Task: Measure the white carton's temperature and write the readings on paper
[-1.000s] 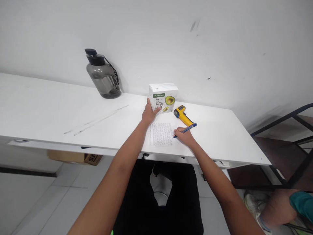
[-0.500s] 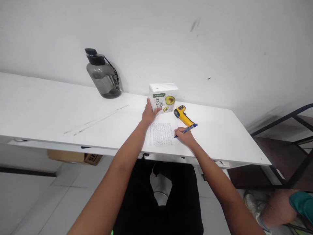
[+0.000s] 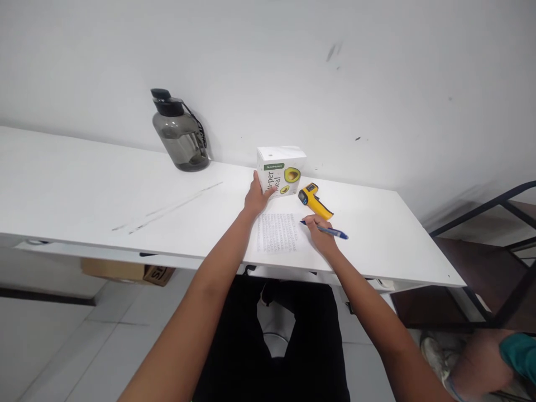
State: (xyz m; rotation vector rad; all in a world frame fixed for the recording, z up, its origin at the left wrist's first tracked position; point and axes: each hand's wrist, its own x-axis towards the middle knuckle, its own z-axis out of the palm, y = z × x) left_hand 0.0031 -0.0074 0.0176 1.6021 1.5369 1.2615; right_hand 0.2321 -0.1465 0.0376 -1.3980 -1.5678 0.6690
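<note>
Pinching the blue pen (image 3: 335, 231) between thumb and fingers, the right hand (image 3: 320, 235) sits at the right side of the paper (image 3: 274, 240), tip aimed left and far, butt end out to the right. Is the tip touching down? Can't tell from here! Handwriting looks like the step in hand, and rows of small marks cover much of that sheet, which lies flat near the bench's front edge. Any further stroke calls for bringing the tip squarely onto a bare patch of paper, with the sheet held from sliding.

Over to the left hand (image 3: 255, 198): its grip wraps the left corner of the white box (image 3: 274, 174), thumb across the front, fingers along the side. That box stands upright just beyond the paper, avocados on its face. Right of it, the yellow thermometer (image 3: 319, 206) lies just past the writing hand. Far left, a grey bottle (image 3: 178, 139) stands by the wall (image 3: 268, 78), all on the white bench (image 3: 385, 234).
</note>
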